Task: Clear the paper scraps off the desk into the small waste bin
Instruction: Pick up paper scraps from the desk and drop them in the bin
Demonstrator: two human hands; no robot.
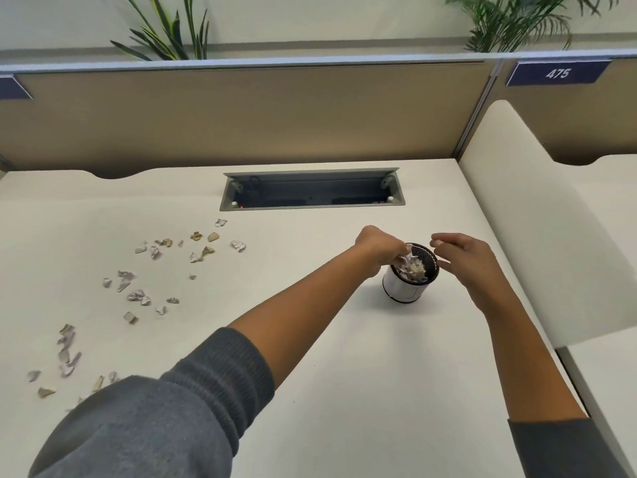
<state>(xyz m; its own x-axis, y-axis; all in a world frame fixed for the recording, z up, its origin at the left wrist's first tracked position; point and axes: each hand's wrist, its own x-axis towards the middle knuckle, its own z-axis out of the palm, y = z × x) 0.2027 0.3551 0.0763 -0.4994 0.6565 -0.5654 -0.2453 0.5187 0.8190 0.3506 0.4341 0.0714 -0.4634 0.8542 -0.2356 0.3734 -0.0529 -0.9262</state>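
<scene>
A small white waste bin (401, 289) with a dark rim stands right of centre on the cream desk (310, 357). Crumpled paper (415, 269) fills its mouth. My left hand (377, 246) hangs over the bin's left rim, its curled fingers gripping scraps at the opening. My right hand (468, 260) hovers at the bin's right rim with its fingers loosely curved and holding nothing. Several paper scraps (138, 294) lie scattered over the left part of the desk, from near the cable tray down to the front left edge.
An open grey cable tray (312, 189) is sunk into the desk at the back. A tan partition (241, 115) stands behind it, a cream side divider (537, 219) on the right. Plants rise beyond the partition.
</scene>
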